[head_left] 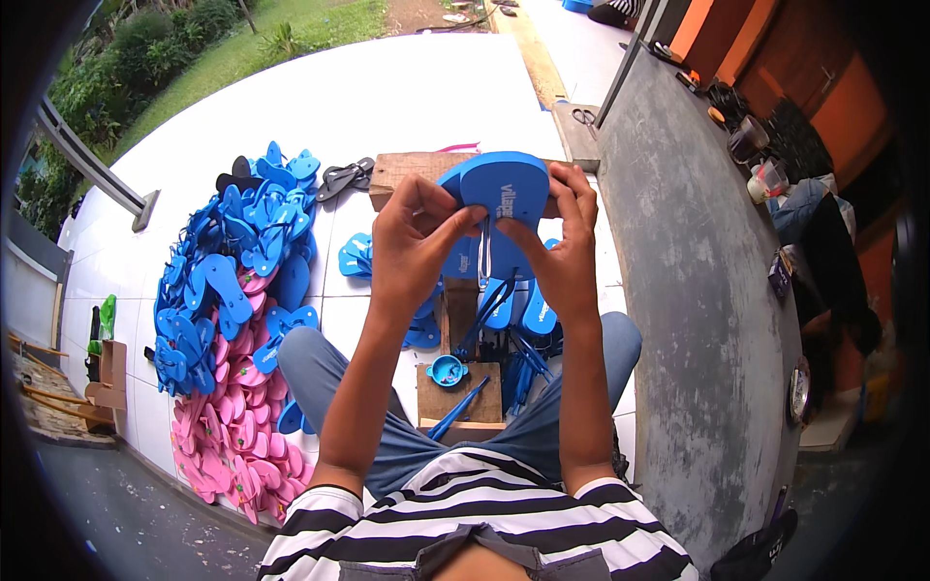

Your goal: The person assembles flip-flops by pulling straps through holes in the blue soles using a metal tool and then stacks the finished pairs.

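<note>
Raised in front of me is a pair of blue flip-flop soles [506,177], one overlapping the other. My left hand [412,237] grips them at the left, its thumb and fingers pinched at the edge. On the other side my right hand [565,242] has its fingers behind the soles and its thumb pressed on the front. A thin clear strip [486,257] hangs between the two thumbs; I cannot tell what it is. Below, more blue soles [539,312] and dark blue straps [524,360] lie between my legs.
A wooden block [397,170] stands behind the soles. Nearer, a small turquoise bowl [447,369] and blue straps [457,409] rest on a wooden board [431,405]. Heaps of blue flip-flops [225,288] and pink flip-flops [232,426] lie left. Scissors [584,117] are at the back right.
</note>
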Demonstrator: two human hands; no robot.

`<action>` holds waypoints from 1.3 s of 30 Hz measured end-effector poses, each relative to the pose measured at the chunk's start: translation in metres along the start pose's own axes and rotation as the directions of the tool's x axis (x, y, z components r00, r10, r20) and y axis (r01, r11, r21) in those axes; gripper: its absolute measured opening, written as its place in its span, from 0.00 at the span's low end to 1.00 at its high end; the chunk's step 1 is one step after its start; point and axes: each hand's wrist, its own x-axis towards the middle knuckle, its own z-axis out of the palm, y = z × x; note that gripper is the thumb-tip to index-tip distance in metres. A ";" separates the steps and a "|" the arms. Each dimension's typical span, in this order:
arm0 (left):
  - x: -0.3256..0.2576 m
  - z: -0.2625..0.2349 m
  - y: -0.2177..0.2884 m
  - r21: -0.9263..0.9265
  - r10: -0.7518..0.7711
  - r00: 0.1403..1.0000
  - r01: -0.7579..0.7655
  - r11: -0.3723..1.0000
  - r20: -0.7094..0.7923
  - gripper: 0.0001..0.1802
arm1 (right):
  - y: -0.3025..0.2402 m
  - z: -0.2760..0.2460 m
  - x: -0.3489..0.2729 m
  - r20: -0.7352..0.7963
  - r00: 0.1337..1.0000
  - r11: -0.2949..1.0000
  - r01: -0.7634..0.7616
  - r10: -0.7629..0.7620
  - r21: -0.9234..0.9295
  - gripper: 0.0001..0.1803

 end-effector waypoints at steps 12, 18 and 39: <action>-0.054 0.003 -0.082 0.271 0.129 0.992 -0.124 0.954 0.000 0.09 | 0.006 0.000 -0.009 -0.035 0.999 0.995 -0.015 0.019 0.095 0.42; -0.119 0.017 -0.117 0.262 -0.099 0.994 0.083 0.962 0.049 0.11 | 0.046 0.044 -0.109 -0.180 0.899 0.886 -0.329 0.400 0.328 0.34; -0.196 -0.031 -0.126 0.328 -0.430 0.856 0.333 0.884 0.287 0.13 | 0.035 0.019 -0.205 0.451 0.765 0.704 -0.624 0.460 0.339 0.14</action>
